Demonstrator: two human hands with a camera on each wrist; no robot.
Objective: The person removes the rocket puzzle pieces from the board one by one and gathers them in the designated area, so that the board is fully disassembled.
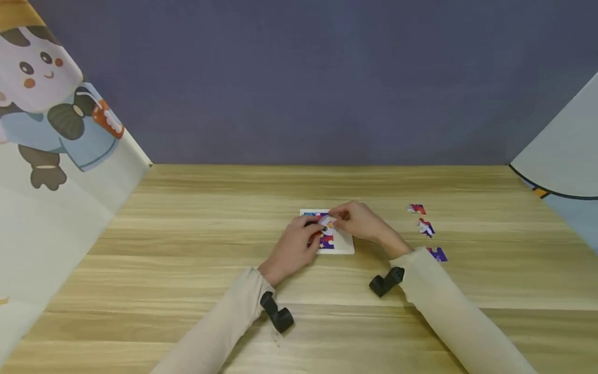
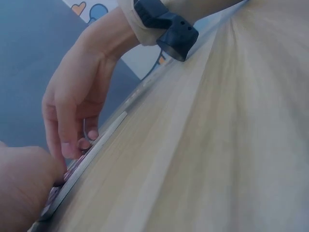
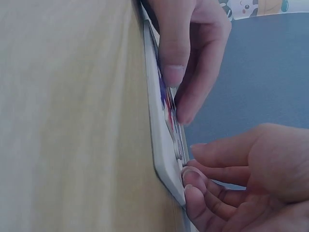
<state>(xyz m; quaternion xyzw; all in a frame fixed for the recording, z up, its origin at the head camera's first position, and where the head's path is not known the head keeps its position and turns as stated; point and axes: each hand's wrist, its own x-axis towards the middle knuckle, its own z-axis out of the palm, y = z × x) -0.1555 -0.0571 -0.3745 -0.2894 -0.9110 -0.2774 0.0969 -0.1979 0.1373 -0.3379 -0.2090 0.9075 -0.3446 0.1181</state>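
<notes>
A small white puzzle tray lies on the table with red, purple and blue jigsaw pieces in its left part. My left hand reaches over it from the left, fingertips on the pieces. In the right wrist view, the thumb and a finger of the left hand point down at the pieces, fairly straight. From the right, my right hand pinches the edge of a puzzle piece with white and orange on it. The fingers of the right hand are curled beside the tray's rim and partly hide that piece.
To the right of the tray, loose puzzle pieces lie in a rough column: one near the back, one in the middle and one beside the right sleeve. A dark panel stands behind the wooden table.
</notes>
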